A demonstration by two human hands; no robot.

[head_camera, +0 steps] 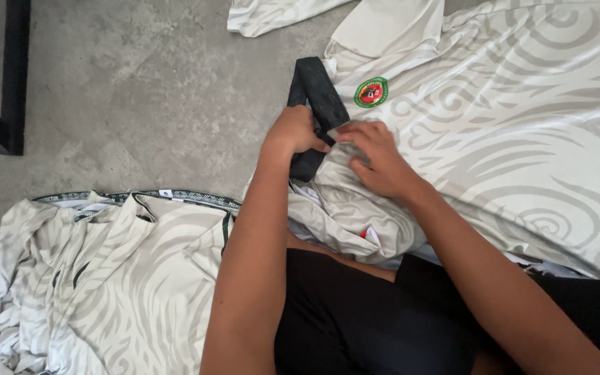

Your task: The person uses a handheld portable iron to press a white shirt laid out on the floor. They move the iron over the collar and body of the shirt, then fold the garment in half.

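Observation:
A pale cream jersey [522, 139] with a swirl pattern and a round green and red badge [371, 92] lies spread on the concrete floor in front of me. Its black collar band [317, 90] sticks up at the neck. My left hand [294, 132] grips that black collar band from the left. My right hand [376, 158] pinches the bunched pale cloth and collar just right of it, fingers curled onto the fabric. Both forearms reach forward over my lap, which is covered by black clothing [369, 319].
Several similar pale patterned jerseys [105, 278] with dark trimmed edges lie heaped at the lower left. Another pale garment piece [272, 14] lies at the top. A black metal frame leg [12, 76] stands at the upper left on the grey concrete floor [140, 90].

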